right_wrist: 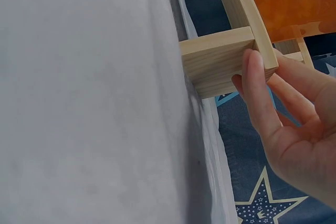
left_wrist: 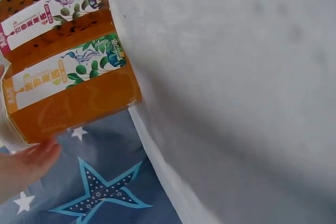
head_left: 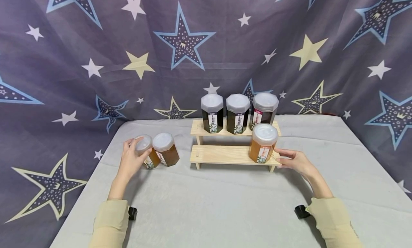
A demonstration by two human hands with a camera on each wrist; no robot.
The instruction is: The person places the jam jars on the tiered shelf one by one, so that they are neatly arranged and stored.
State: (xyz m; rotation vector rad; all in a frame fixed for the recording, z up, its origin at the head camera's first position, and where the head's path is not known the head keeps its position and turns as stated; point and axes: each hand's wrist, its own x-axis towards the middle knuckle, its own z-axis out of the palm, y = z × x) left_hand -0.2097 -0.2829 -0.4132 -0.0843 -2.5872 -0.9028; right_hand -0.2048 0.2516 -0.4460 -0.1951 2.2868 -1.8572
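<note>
My left hand (head_left: 130,160) grips the pale lid of an amber jar (head_left: 152,160) from above, thumb on the near side and fingers on the far side. In the left wrist view the amber jar (left_wrist: 84,106) shows a white label with green leaves. Right beside it stands a browner jar (head_left: 169,155). On the other side, my right hand (head_left: 297,163) pinches the right end of the lower tier of a two-step wooden rack (head_left: 222,154). In the right wrist view the thumb and fingers close round the board's corner. Another amber jar (head_left: 261,147) stands on this tier, near the hand.
Three dark jars with pale lids stand on the upper tier (head_left: 199,128): a left one (head_left: 212,115), a middle one (head_left: 237,115) and a right one (head_left: 265,106). A grey cloth (head_left: 206,205) covers the table. A star-patterned curtain (head_left: 225,58) hangs behind.
</note>
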